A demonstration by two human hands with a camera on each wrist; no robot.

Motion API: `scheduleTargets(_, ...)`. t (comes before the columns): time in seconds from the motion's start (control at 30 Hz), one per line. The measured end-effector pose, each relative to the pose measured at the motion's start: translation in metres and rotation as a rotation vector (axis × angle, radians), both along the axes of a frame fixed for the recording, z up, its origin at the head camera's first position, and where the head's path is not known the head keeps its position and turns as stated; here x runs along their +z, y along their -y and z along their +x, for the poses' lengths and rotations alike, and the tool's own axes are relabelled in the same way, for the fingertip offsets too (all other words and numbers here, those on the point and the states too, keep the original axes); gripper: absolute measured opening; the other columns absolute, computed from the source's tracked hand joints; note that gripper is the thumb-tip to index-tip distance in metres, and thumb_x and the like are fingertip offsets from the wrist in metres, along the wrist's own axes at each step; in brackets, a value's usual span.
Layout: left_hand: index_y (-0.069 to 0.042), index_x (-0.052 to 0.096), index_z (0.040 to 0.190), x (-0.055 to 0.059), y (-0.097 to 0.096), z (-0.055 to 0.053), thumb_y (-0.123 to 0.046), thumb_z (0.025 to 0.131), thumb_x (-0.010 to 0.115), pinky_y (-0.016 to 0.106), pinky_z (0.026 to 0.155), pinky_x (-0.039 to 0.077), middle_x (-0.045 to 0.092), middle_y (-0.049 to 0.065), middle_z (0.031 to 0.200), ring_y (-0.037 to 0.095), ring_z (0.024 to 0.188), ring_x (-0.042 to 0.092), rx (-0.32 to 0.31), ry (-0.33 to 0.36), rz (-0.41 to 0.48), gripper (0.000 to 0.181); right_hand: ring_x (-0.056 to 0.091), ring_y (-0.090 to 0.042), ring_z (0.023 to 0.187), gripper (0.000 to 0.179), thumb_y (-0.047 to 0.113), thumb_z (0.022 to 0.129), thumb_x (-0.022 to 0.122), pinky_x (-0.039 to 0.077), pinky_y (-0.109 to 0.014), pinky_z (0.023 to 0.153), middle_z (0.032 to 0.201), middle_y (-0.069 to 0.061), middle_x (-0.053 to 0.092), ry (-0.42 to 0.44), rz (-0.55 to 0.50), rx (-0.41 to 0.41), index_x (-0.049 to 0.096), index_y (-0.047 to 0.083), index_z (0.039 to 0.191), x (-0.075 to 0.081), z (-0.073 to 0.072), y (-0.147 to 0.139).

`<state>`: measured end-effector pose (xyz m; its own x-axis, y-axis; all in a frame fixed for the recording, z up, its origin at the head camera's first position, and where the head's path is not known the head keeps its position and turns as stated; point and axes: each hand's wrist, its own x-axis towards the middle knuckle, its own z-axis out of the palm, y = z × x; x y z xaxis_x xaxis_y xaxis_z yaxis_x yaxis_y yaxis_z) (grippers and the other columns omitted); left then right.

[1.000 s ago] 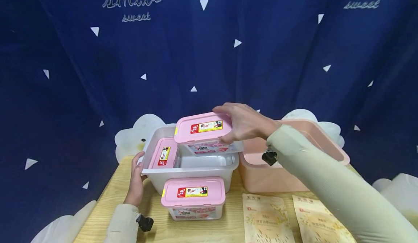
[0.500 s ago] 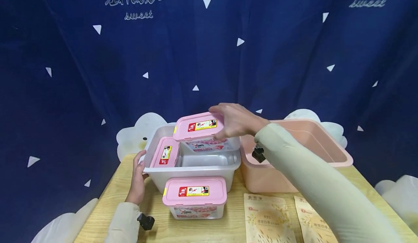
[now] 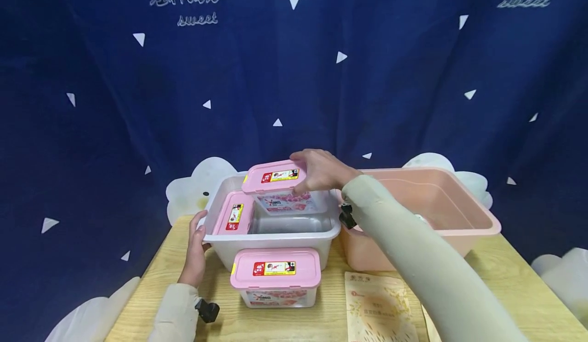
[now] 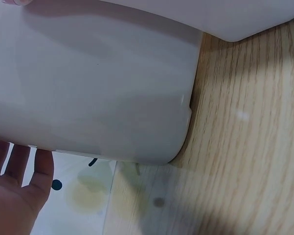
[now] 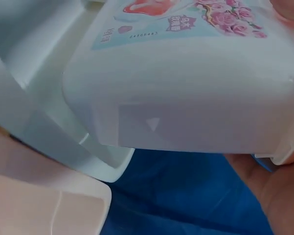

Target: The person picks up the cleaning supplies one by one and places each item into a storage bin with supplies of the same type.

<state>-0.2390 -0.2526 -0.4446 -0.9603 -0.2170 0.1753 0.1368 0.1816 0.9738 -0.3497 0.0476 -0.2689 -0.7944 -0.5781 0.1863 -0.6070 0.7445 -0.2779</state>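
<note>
Tub [image 3: 274, 185] in right hand [image 3: 322, 170], left hand [image 3: 195, 252] on bin [image 3: 275, 241]

Head view forward-down; wrist views close-up; all share white tub [image 3: 275, 241].

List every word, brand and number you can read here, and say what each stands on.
"smile": blue curtain, upper left; upper-right copy cut off.
"sweet": blue curtain, beneath each "smile".
"OMO": front box and held box.
"48": those two boxes, on red.
Too small or blurred: paper packet, binned box, remaining box print.
</note>
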Motion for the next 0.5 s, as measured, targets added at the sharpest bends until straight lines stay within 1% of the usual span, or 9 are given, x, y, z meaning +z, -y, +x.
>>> scheduleTargets(0.17,-0.029,0.018,0.142,0.003,0.0,-0.001,-0.04,0.097,0.013,0.029,0.085,0.035,0.03,0.003,0.141,0.014,0.115,0.039,-0.004,-0.023,-0.005,0.046,0.052,-0.017,0.111,0.089,0.047,0.052,0.076,0.04,-0.04,0.098,0.127,-0.002,0.056,0.002,-0.022,0.016,0.049,0.016,0.131,-0.006,-0.004,0.004)
scheduleTargets(0.3,-0.027,0.019,0.142,0.004,0.0,-0.001,-0.037,0.098,0.013,0.028,0.083,0.036,0.03,0.004,0.139,0.014,0.112,0.04,-0.014,-0.029,0.016,0.046,0.053,-0.016,0.107,0.087,0.045,0.053,0.076,0.041,-0.038,0.095,0.125,-0.002,0.057,0.008,-0.053,0.017,0.049,0.016,0.13,-0.012,-0.008,0.008)
scheduleTargets(0.4,-0.027,0.018,0.142,0.003,0.0,0.0,-0.036,0.098,0.013,0.028,0.084,0.036,0.03,0.003,0.139,0.013,0.112,0.039,-0.018,-0.027,0.024,0.046,0.054,-0.015,0.104,0.086,0.044,0.053,0.077,0.042,-0.037,0.093,0.124,-0.002,0.058,0.02,-0.089,0.016,0.05,0.015,0.13,-0.017,-0.012,0.012)
scheduleTargets(0.5,-0.027,0.019,0.141,0.0,-0.001,0.0,-0.036,0.098,0.013,0.029,0.085,0.036,0.029,0.002,0.139,0.014,0.112,0.039,-0.015,-0.024,0.029,0.045,0.054,-0.014,0.103,0.086,0.042,0.054,0.077,0.043,-0.036,0.092,0.124,-0.001,0.058,0.047,-0.116,0.022,0.049,0.015,0.13,-0.023,-0.014,0.016)
